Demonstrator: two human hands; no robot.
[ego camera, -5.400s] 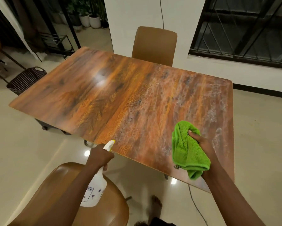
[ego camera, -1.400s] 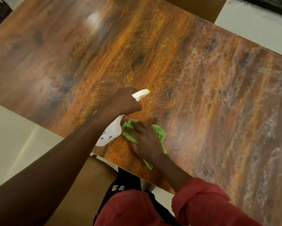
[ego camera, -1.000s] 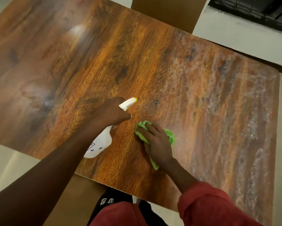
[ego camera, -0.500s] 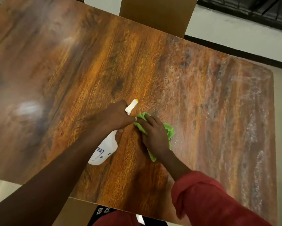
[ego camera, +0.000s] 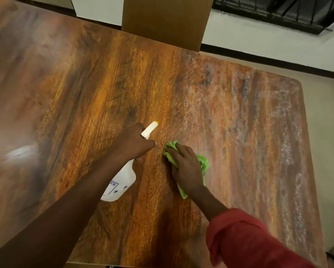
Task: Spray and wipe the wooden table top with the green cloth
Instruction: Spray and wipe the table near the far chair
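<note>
The wooden table top (ego camera: 239, 117) fills most of the view, with whitish streaks of residue across its right half. My left hand (ego camera: 133, 144) grips the neck of a white spray bottle (ego camera: 119, 184); its yellow-tipped nozzle points up and away over the table's middle. Just to its right, my right hand (ego camera: 185, 167) lies flat on the bunched green cloth (ego camera: 202, 163) and presses it onto the wood. Most of the cloth is hidden under the hand. A small gap separates the two hands.
A brown chair back (ego camera: 166, 22) stands against the table's far edge. A white wall with a dark skirting line (ego camera: 268, 57) and a black window grille (ego camera: 278, 14) lie behind. Pale floor (ego camera: 328, 151) shows past the right edge.
My right hand and the cloth have slid slightly right, away from the bottle hand. The nozzle has tilted more upright. The camera has moved forward over the table.
</note>
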